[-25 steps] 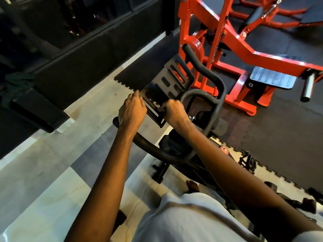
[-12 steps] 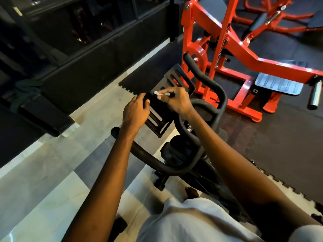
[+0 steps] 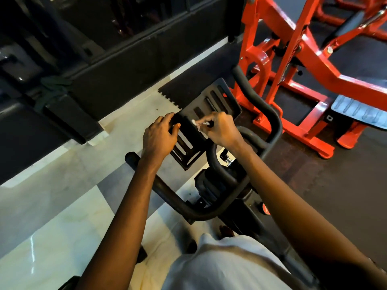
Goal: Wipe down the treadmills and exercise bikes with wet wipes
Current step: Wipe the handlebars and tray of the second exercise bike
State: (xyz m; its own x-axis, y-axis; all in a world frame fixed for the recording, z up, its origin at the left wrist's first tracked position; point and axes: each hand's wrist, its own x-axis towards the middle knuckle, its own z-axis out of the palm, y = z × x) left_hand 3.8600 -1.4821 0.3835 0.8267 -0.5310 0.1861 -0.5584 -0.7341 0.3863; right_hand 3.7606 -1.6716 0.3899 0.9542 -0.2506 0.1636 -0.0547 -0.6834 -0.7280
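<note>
Right hand (image 3: 222, 128) is up off the near edge of the slotted plate (image 3: 227, 101) compared with a second ago. It's now mid-plate and has barely shifted in the last half second. Left hand (image 3: 159, 135) has moved from the near corner to the plate's left edge.

Wet wipe (image 3: 196, 123): small white wad, mostly hidden in the right hand, with only a tip showing at the fingertips. It's pressed on the plate face between the slot rows. My read: light, limp, damp, no stiffness of its own, so it needs bunching up with fingertip pressure behind it. Probably snags if dragged across slot edges; running along the slots looks safer.

Plate sits at the front of the exercise bike (image 3: 213, 185), inside the handlebar (image 3: 274, 124) loop, tilted toward the person. Looks like rigid sheet metal. It could rock on its mount under a push, so bracing it by an edge makes sense.

Right hand: fingers curled in, pinching the wipe, knuckles up.
Left hand: fingers wrapped over the plate's left edge, thumb on the top face beside a slot, clamped on and steadying.

Bike straddles the tiled floor (image 3: 62, 206) and rubber mat (image 3: 345, 174). Orange machine (image 3: 314, 65) stands just beyond, untouched.
</note>
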